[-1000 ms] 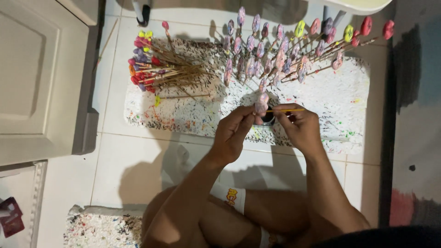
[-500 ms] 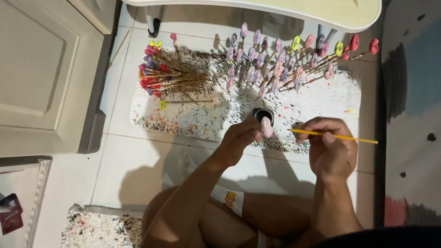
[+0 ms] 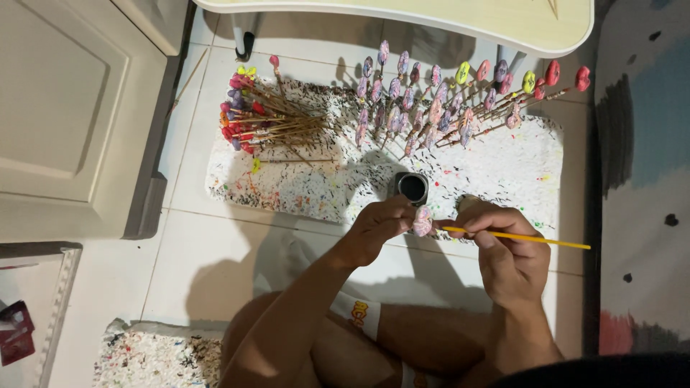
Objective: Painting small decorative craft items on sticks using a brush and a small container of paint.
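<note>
Pink piece (image 3: 422, 220) sits at frame centre, pinched in fingertips of left hand (image 3: 377, 228), held just above the tile floor (image 3: 215, 251) and just below the paint pot (image 3: 412, 187). Right hand (image 3: 507, 248) pinches a yellow brush (image 3: 517, 236), thumb + index closed on the shaft, other fingers curled under. Brush lies approx horizontal, tip end at the piece, touching or v. close, can't tell which; handle sticks out to the right past the hand. Hands near each other, not touching.

Pot: small, dark, round opening, stands on a paint-spattered white mat (image 3: 287, 187) just beyond the hands. Behind the pot, a row of painted pieces on sticks (image 3: 445, 100) fans across the mat; mostly pink/lilac, some yellow and red at the right end. Left side of mat: a bundle of sticks (image 3: 262, 122) w/ red, purple, yellow heads, lying in a heap.

Above the mat, edge of a pale low table (image 3: 431, 18). Cabinet (image 3: 65, 115) at far left. Second spattered mat (image 3: 154, 356) at bottom left by the person's knee (image 3: 287, 338). Dark painted surface (image 3: 643, 165) along right edge.
</note>
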